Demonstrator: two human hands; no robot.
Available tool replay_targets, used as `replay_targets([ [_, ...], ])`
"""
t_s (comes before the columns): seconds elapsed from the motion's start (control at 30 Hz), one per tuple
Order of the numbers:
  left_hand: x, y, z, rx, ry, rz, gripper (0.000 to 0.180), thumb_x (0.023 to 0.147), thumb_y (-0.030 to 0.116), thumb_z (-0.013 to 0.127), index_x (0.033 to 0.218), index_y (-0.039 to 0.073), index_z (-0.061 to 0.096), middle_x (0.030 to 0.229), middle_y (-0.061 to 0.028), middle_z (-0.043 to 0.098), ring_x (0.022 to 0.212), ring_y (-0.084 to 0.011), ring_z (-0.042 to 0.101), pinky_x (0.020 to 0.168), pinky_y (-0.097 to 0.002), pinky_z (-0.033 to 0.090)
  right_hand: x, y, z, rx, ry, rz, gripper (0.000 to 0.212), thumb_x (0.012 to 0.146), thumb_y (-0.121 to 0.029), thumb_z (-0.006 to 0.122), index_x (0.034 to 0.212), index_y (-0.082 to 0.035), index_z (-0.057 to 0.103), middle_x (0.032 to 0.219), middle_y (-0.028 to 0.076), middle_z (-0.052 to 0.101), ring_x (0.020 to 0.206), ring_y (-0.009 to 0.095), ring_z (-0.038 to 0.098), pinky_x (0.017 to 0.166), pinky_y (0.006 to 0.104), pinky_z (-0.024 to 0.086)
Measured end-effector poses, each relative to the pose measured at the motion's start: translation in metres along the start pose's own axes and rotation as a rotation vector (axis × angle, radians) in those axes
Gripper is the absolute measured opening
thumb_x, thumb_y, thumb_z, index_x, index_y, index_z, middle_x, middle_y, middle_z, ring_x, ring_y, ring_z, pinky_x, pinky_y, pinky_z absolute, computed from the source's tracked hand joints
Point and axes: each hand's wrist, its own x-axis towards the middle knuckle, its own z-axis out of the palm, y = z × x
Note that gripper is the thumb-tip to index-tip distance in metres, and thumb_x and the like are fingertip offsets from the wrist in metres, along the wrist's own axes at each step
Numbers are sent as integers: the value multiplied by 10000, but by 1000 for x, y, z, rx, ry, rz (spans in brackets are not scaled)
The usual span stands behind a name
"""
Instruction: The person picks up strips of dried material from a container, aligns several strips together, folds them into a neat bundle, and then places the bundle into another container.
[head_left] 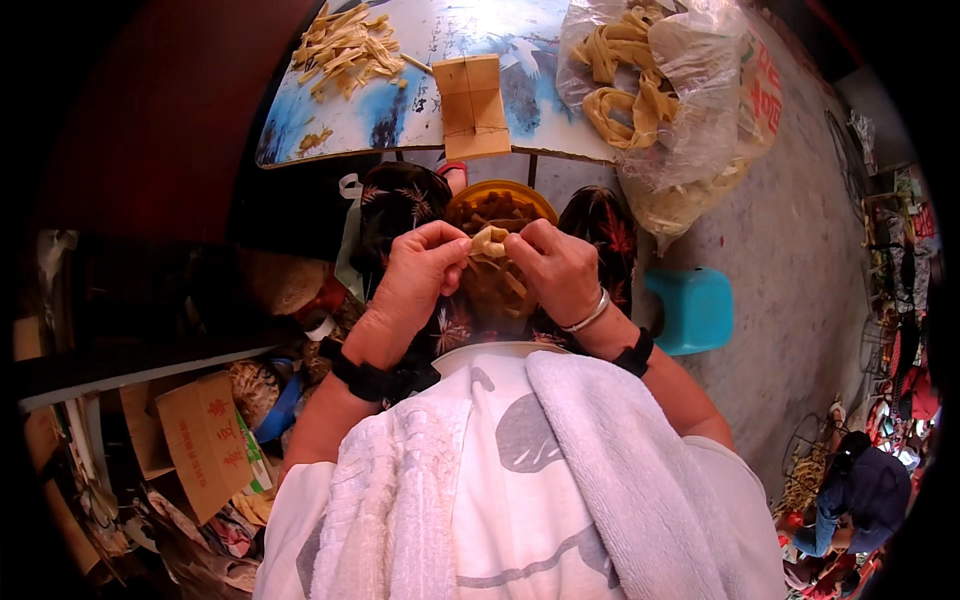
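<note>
Piece [489, 241], pale and looped, sits pinched by left hand [424, 270] and right hand [560, 268] above a yellow bucket [498, 184] (probably to catch anything dropped).

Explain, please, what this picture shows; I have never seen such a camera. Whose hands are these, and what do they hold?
There is no machine here: you see a person's own bare left hand and right hand. One wide camera on the person's head looks down, so straight edges bend. In a fingertip grip, both hands hold a small folded pale piece above a yellow tub. On the table ahead are loose pale strips, a wooden board and a clear plastic bag with looped strips.
</note>
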Motion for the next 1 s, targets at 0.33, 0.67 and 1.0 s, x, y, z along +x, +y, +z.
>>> replay_targets([
  [0.33, 1, -8, -12, -581, -211, 2, 321, 945, 195, 630, 1205, 17, 570, 1048, -92, 623, 910, -152, 578, 834, -289, 490, 1, 12, 19, 85, 141, 158, 158, 775, -62, 655, 907, -86, 572, 881, 57, 586, 682, 243, 648, 538, 339, 522],
  [0.67, 1, -13, 13, 147, -78, 222, 159, 957, 125, 599, 1051, 12, 662, 907, -2, 676, 845, -75, 612, 790, -213, 483, 18, -10, 4, 417, 30, 399, 241, 815, -210, 728, 934, -43, 601, 923, 99, 602, 741, 285, 642, 634, 361, 515],
  [1.0, -10, -21, 12, 258, -60, 112, 147, 983, 181, 580, 1034, 53, 632, 775, 41, 596, 668, -23, 530, 589, -166, 436, 17, 10, 13, 785, -355, 607, 319, 801, -229, 780, 927, -3, 593, 806, 104, 609, 712, 170, 576, 670, 276, 487],
])
